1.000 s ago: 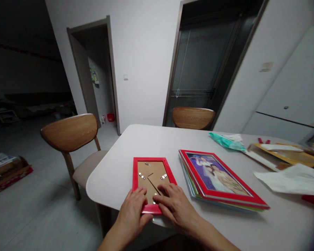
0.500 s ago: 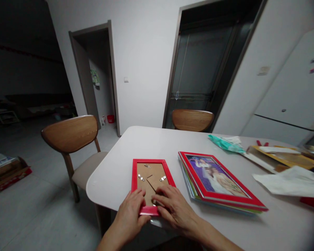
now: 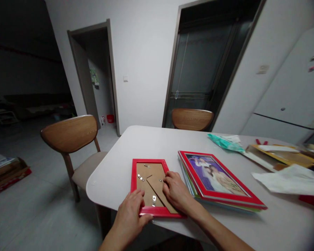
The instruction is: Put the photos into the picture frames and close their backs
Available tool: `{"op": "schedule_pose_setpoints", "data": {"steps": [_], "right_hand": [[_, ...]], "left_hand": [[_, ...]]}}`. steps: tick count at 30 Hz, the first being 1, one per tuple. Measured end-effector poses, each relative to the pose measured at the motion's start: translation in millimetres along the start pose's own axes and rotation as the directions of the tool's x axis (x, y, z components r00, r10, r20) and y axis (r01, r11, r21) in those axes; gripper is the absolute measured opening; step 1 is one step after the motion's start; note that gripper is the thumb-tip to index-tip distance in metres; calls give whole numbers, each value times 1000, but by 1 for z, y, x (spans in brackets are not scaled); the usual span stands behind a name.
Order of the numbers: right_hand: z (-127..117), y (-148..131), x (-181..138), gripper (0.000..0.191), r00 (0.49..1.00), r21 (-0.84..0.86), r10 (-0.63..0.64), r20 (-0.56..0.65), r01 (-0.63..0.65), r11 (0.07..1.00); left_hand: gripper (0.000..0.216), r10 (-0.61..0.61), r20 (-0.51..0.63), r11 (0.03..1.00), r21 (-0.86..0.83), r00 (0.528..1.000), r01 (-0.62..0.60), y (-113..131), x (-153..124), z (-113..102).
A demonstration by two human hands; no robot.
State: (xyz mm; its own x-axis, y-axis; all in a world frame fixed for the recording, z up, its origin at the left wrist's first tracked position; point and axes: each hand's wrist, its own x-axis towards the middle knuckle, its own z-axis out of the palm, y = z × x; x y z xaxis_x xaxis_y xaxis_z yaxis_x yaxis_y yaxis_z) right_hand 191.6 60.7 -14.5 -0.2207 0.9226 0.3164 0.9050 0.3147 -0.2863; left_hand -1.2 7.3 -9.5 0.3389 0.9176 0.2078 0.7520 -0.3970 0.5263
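Observation:
A red picture frame [image 3: 134,177] lies face down near the table's front edge, its brown backing board [image 3: 151,190] showing. Small metal clips sit around the board, including a lower clip [image 3: 154,200]. A slanted stand leg is cut into the backing. My left hand [image 3: 131,212] grips the frame's lower left corner, thumb along the bottom edge. At the right side, the curled fingers of my right hand [image 3: 176,190] press on the right clip [image 3: 161,180], mostly hidden under the fingertips. To the right lies a stack of frames, topped by a red-framed photo [image 3: 217,176].
The white table [image 3: 115,174] also carries a teal packet [image 3: 226,143], a white sheet [image 3: 290,181] and a yellow envelope [image 3: 290,157] at the right. Wooden chairs stand at the left [image 3: 70,134] and the far side [image 3: 192,119].
My right hand has moved up and right from the bottom clip to the right clip, uncovering the bottom one. My left hand stays on the lower left corner.

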Motion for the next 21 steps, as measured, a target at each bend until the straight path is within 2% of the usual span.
{"op": "schedule_pose_setpoints", "data": {"steps": [4, 8, 11, 14, 21], "right_hand": [[-3, 2, -2, 26, 999, 11, -44, 20, 43, 999], [-4, -14, 4, 28, 996, 31, -85, 20, 84, 996], [4, -33, 17, 29, 986, 84, -161, 40, 158, 984], [16, -48, 32, 27, 976, 64, -207, 67, 203, 977], [23, -56, 35, 23, 952, 74, -290, 98, 283, 956]], "left_hand": [[44, 11, -13, 1000, -21, 1000, -11, -1, -1, 0], [35, 26, -11, 999, -41, 1000, -27, -3, -3, 1], [41, 26, -7, 999, -43, 1000, -26, -4, -5, 2], [52, 20, -14, 999, -47, 1000, -20, -5, -5, 3], [59, 34, -11, 997, -74, 999, -35, -3, -3, 2]]}}
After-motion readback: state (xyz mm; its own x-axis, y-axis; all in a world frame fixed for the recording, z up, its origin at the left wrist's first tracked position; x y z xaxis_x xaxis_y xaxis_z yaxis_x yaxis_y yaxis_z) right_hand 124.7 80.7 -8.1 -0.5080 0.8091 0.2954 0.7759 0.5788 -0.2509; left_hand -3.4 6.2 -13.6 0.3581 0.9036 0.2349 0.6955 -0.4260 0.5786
